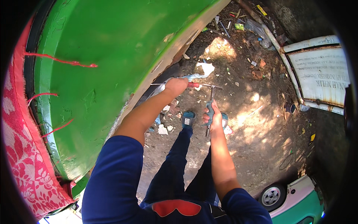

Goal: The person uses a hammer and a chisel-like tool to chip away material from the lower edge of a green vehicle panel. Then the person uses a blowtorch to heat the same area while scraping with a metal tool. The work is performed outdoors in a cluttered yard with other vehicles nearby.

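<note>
My left hand (pixel 176 86) is closed round a screwdriver (pixel 193 84) with a red handle. Its thin metal shaft points left, toward the worn lower edge (pixel 156 70) of a large green painted panel (pixel 108 56); whether the tip touches the panel, I cannot tell. My right hand (pixel 212 114) grips a hammer (pixel 213 94) by its grey-blue handle, the metal shaft upright in view. The hammer's head lies close to the butt end of the screwdriver; contact between them is not clear.
Dirt ground (pixel 246 134) carries paint flakes, rubbish and a pale torn scrap (pixel 205 68). Right stands a rusty-framed white sign (pixel 322 71). A green-and-white car (pixel 298 201) is at lower right. Red patterned cloth (pixel 30 160) with loose threads hangs on the left.
</note>
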The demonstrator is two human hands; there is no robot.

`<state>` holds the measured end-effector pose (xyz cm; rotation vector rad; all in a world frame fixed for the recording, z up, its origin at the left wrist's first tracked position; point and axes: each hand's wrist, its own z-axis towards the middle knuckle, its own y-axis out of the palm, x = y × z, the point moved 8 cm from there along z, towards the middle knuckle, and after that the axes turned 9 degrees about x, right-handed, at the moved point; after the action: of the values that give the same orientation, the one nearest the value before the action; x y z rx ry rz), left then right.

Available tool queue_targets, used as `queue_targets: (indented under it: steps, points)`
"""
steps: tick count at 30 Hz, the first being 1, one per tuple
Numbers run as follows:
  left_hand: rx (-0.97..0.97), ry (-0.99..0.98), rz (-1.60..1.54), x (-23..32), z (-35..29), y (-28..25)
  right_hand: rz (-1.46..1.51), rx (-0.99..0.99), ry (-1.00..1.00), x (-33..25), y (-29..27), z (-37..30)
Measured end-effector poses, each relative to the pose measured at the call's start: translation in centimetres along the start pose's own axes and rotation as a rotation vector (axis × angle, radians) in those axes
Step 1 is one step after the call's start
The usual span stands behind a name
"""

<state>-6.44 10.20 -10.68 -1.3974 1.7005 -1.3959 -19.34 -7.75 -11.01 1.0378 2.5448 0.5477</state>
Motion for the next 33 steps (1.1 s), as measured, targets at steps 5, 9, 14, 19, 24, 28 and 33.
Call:
queue_targets:
  steps: [5, 9, 14, 19, 24, 28, 33]
  points:
    - [-0.015, 0.085, 0.051, 0.0, -1.0, 1.4, -0.165, 0.051, 0.101, 0.0, -0.2, 0.2]
    - [-0.031, 0.066, 0.04, 0.5, -1.0, 1.3, 0.061, 0.098, 0.035, -1.1, -1.6, 1.2]
    - [-0.058, -0.07, 0.006, -0.9, 1.0, -0.1, -0.184, -0.001, 0.153, 1.7, 0.0, 2.1]
    - [-0.111, -0.146, -0.006, -1.7, 2.2, -1.0, 0.188, 0.049, 0.02, 0.2, 0.3, 4.2]
    - [-0.116, -0.151, -0.033, -2.3, 2.3, -1.0, 0.171, 0.023, -0.097, -3.4, 0.2, 4.9]
    - [-0.118, -0.122, -0.04, -2.1, 1.9, -0.6, -0.152, -0.041, 0.109, -1.7, 2.6, 5.3]
    - [-0.063, -0.122, -0.043, -1.9, 1.9, -1.0, 0.226, -0.123, 0.176, -2.4, 1.5, 5.5]
